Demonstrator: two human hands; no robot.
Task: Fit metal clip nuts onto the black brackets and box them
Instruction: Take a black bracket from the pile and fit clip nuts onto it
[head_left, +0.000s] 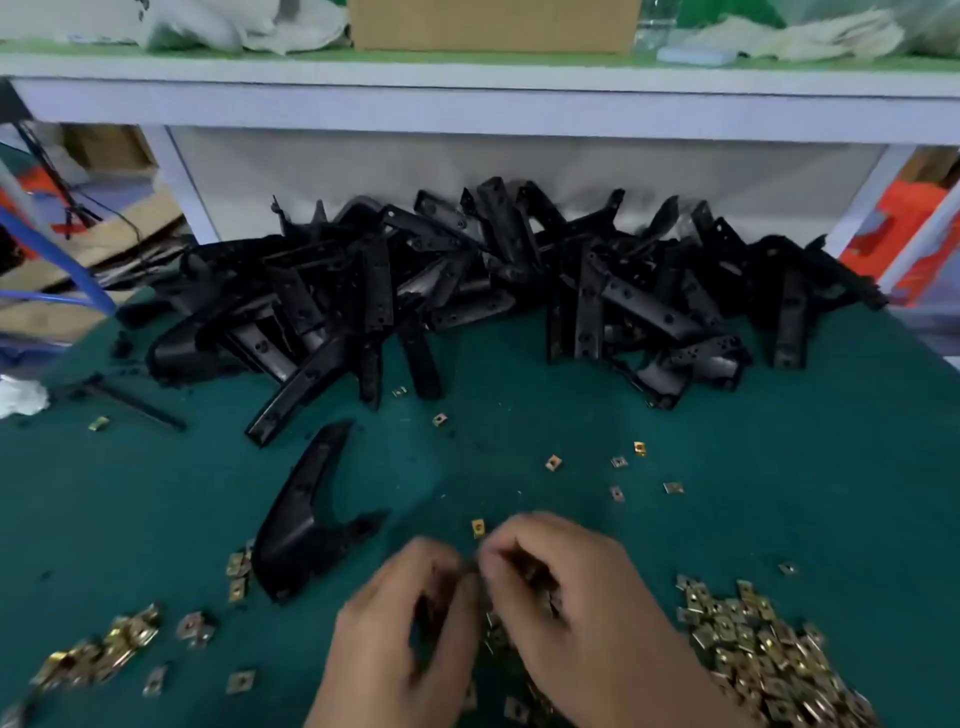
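Note:
A big heap of black brackets (467, 291) lies across the far side of the green mat. One curved black bracket (306, 514) lies apart, closer to me at the left. Brass-coloured clip nuts are piled at the lower right (753, 654) and lower left (104, 649), with single ones scattered between. My left hand (405, 623) and my right hand (566, 597) meet at the bottom centre, fingers curled, fingertips touching over some clip nuts. Both seem to pinch small clip nuts, but blur hides just what they hold.
A white shelf (467, 104) runs above the heap, carrying a cardboard box (493, 23) and cloths. The green mat (779, 441) covers the table. A thin black strip (135, 402) lies at the left. Blue tubing (62, 260) and orange items stand beyond the edges.

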